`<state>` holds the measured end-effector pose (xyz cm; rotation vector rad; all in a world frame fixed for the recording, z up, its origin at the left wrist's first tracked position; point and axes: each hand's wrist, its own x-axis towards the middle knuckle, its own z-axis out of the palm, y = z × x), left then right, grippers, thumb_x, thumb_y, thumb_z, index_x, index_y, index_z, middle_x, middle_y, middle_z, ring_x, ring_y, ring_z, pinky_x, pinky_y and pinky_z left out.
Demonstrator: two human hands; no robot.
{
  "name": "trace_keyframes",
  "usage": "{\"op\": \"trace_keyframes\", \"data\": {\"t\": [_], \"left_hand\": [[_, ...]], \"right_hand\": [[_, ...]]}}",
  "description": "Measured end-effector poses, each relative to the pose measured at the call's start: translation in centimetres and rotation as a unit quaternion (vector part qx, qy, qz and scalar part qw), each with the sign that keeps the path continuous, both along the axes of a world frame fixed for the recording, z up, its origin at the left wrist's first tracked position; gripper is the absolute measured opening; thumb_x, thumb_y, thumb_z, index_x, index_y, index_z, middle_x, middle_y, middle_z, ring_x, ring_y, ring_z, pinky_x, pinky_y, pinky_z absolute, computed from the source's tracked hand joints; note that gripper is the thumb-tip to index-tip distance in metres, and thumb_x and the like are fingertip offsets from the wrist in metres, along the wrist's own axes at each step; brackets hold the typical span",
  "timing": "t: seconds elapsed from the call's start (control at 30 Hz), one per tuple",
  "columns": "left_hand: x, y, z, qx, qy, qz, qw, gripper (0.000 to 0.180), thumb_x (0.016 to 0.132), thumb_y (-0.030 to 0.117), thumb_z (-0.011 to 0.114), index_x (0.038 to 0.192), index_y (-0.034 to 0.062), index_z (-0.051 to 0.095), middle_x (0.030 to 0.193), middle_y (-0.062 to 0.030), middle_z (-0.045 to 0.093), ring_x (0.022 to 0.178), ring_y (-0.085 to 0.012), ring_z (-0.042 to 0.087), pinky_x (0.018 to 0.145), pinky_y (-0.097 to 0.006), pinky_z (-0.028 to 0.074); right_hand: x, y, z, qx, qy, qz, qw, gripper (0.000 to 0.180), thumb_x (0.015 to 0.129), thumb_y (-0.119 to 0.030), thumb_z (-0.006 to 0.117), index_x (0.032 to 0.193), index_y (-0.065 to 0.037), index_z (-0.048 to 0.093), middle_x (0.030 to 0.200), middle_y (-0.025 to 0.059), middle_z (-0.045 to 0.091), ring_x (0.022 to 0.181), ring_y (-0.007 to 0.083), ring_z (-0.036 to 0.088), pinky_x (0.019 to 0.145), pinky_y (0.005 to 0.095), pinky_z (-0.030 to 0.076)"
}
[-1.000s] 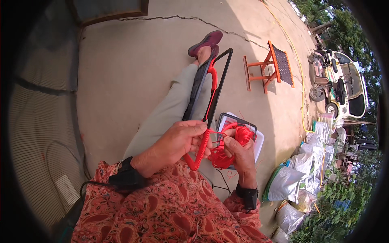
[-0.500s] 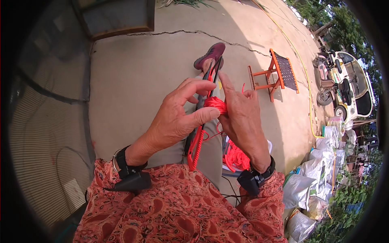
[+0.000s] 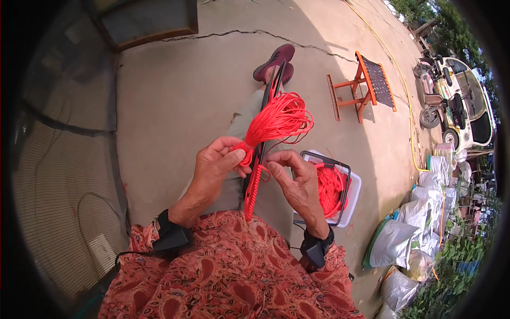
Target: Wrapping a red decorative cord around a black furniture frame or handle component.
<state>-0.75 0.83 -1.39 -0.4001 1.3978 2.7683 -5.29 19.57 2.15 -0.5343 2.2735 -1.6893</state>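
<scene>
Head view: the left hand (image 3: 215, 170) pinches the neck of a bundle of red cord (image 3: 279, 121) between thumb and forefinger, its fingers clenched on the gathered strands. The loose loops fan up and away from that pinch, toward the outstretched foot. The right hand (image 3: 297, 183) sits just beside it, across a black frame (image 3: 261, 146) that runs lengthwise along the person's leg; its fingers are curled, fingertips touching the red woven strip (image 3: 253, 189) on the frame's near end, though whether they grip a strand is too small to tell. The frame's long axis points from the lap to the shoe, and the bundle lies on that same line, above both hands. The left hand is nearer the bundle. A white basket (image 3: 348, 199) with more red cord stands on the concrete ground (image 3: 175, 101) at the person's right.

Half a second ago the hands were raised higher along the frame, closed together around a small knot of cord; now they are lower and apart, with the bundle spread out.
</scene>
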Motion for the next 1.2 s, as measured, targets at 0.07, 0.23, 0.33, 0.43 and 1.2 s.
{"op": "trace_keyframes", "data": {"t": [0.07, 0.23, 0.33, 0.43, 1.2], "left_hand": [[0.3, 0.8, -0.1, -0.008, -0.006, -0.028, 1.0, 0.021, 0.089, 0.009, 0.064, 0.106, -0.0007, 0.057, 0.089, -0.009, 0.067, 0.07, -0.014, 0.063, 0.064, -0.027, 0.052], [0.6, 2.2, 0.3, -0.068, 0.0, -0.058, 0.996, 0.018, 0.087, 0.006, 0.066, 0.101, -0.0012, 0.059, 0.082, -0.0021, 0.065, 0.068, -0.0054, 0.059, 0.059, -0.02, 0.048], [1.0, 2.5, -0.5, -0.156, 0.009, -0.05, 0.986, 0.011, 0.087, 0.005, 0.067, 0.095, -0.0004, 0.062, 0.078, 0.0013, 0.063, 0.067, -0.0023, 0.056, 0.058, -0.018, 0.046], [0.9, 2.6, -0.5, -0.207, 0.038, -0.081, 0.974, 0.008, 0.086, 0.004, 0.066, 0.092, -0.0002, 0.064, 0.077, 0.0027, 0.063, 0.066, -0.0005, 0.054, 0.058, -0.017, 0.044], [0.7, 1.9, 2.7, 0.068, -0.11, -0.25, 0.96, 0.033, 0.095, 0.021, 0.055, 0.115, -0.0061, 0.056, 0.093, -0.017, 0.066, 0.082, -0.0279, 0.067, 0.077, -0.038, 0.055]], "right_hand": [[1.0, 0.0, -1.3, -0.014, -0.042, -0.009, 0.999, 0.017, 0.088, -0.014, 0.067, 0.097, 0.0, 0.063, 0.085, 0.0049, 0.065, 0.08, 0.0118, 0.06, 0.075, 0.0267, 0.047], [2.2, 0.9, -2.6, -0.098, -0.161, -0.035, 0.981, 0.028, 0.09, -0.02, 0.067, 0.108, 0.0, 0.059, 0.091, 0.0039, 0.065, 0.086, 0.0114, 0.061, 0.079, 0.0262, 0.048], [2.7, 0.7, -2.4, -0.129, -0.152, -0.034, 0.979, 0.031, 0.09, -0.021, 0.067, 0.11, 0.0, 0.058, 0.094, 0.0039, 0.065, 0.088, 0.0113, 0.06, 0.08, 0.0267, 0.048], [2.4, 0.9, -2.6, -0.114, -0.155, -0.036, 0.981, 0.033, 0.088, -0.023, 0.069, 0.108, 0.0, 0.059, 0.095, 0.005, 0.064, 0.088, 0.0111, 0.06, 0.079, 0.0272, 0.048], [-3.3, 8.6, -1.0, -0.555, -0.21, -0.161, 0.788, 0.013, 0.089, -0.011, 0.052, 0.095, -0.001, 0.053, 0.113, 0.0163, 0.06, 0.107, 0.0246, 0.058, 0.1, 0.0399, 0.04]]}}
